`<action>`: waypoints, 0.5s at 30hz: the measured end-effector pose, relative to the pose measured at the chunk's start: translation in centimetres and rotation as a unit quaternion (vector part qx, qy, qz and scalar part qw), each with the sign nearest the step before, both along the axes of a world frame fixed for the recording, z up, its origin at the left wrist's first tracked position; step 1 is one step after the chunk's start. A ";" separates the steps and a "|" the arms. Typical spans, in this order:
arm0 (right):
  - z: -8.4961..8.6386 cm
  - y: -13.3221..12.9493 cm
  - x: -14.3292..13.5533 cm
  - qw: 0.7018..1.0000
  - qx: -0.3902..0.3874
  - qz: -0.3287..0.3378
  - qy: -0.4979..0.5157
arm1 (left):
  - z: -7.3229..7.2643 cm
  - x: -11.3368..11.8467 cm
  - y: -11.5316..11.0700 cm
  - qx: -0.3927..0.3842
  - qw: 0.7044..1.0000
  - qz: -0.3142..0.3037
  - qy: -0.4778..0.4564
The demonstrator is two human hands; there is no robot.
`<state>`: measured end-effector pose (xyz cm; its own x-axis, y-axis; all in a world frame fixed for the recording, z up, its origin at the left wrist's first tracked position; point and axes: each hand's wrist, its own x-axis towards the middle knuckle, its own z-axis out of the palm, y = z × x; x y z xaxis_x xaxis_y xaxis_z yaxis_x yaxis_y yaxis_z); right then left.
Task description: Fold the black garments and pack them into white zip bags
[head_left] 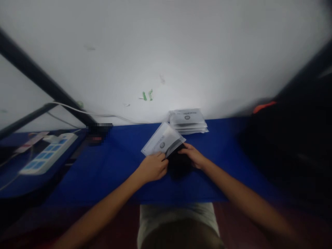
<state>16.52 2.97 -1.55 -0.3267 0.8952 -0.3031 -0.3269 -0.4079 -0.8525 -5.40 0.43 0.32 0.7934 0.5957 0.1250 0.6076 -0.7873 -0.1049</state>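
A translucent printed bag [161,140] is tilted above the blue table, its lower right edge over a black item [178,164]. My left hand [156,167] pinches the bag's lower edge with curled fingers. On the other side my right hand [192,155] grips the black item near the bag's right corner. Whether part of the black item lies inside the bag is hard to tell, though a dark area shows through its edge. Behind them rests a stack of similar printed bags [188,119].
The blue table [103,176] meets a white wall. At the left lie a white power strip with blue sockets [49,154], cables and a dark object [97,133]. A large black mass [287,148] with an orange edge fills the right side. Dark frame bars slant at both sides.
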 end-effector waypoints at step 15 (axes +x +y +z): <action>-0.5 0.5 -0.2 0.997 0.017 -0.055 0.050 | 0.4 0.5 -1.9 -0.025 1.000 0.001 -0.002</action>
<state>16.32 3.51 -2.07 -0.2527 0.9365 -0.2433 -0.4519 -0.3365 -0.8262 -4.91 -1.43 0.70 0.7916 0.6032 0.0973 0.6098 -0.7901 -0.0632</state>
